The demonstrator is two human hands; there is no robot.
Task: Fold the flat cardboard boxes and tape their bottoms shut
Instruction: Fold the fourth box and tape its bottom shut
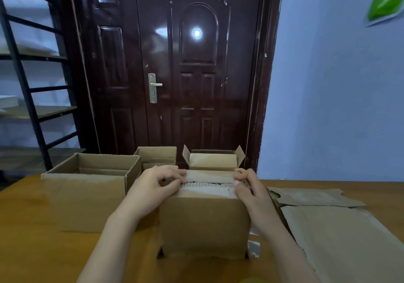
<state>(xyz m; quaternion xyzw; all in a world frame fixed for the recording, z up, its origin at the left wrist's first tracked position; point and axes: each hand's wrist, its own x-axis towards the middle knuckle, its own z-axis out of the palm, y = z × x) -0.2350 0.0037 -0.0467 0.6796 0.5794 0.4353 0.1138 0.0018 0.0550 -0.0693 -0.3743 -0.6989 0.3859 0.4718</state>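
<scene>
Head view is showing a wooden tabletop (43, 239) with several brown corrugated cardboard boxes in different stages. A large open-topped box (87, 186) is standing at the left, and two smaller erected boxes (156, 157) and (213, 159) are sitting behind, near the dark door (196, 64); these look already folded, though whether their bottoms are taped cannot be told from here. Flat unfolded cardboard sheets (328, 228) are lying at the right, so more boxes seem to be waiting.

In the middle, a small brown cardboard box (203, 223) is standing bottom-up, its flaps folded in and meeting along a ragged centre seam. No tape roll is showing; a pale strip along that seam may be tape, but this is unclear.

The left hand (157, 184) is curling its fingers over the left end of the seam, pinching the flap edge. The right hand (247, 186) is gripping the right end likewise, thumb on the near flap. The box is sitting directly between and under both hands, so this one is probably mid-closing.
</scene>
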